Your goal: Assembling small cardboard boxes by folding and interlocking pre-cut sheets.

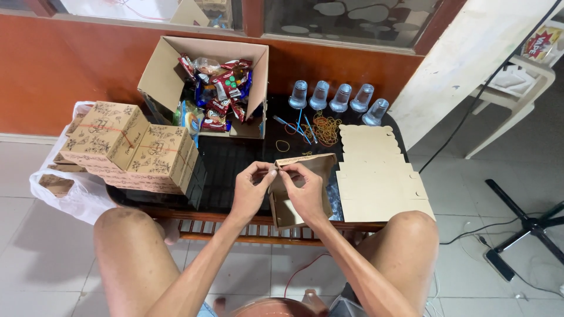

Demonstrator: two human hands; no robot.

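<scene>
My left hand point(251, 189) and my right hand point(304, 191) meet over the near edge of a dark low table point(235, 158). Both pinch the top edge of a small brown cardboard box point(309, 167) that is partly folded and tilted toward me. The fingertips of the two hands touch at the box's upper flap. To the right of it lies a stack of flat die-cut cardboard blanks point(376, 176).
Folded printed boxes point(132, 147) are piled at the table's left over a white plastic bag point(70, 196). An open carton of snack packets point(214, 88) stands at the back. Several clear plastic cups point(338, 97), rubber bands point(326, 128) and blue pens point(296, 126) lie behind. My knees flank the table.
</scene>
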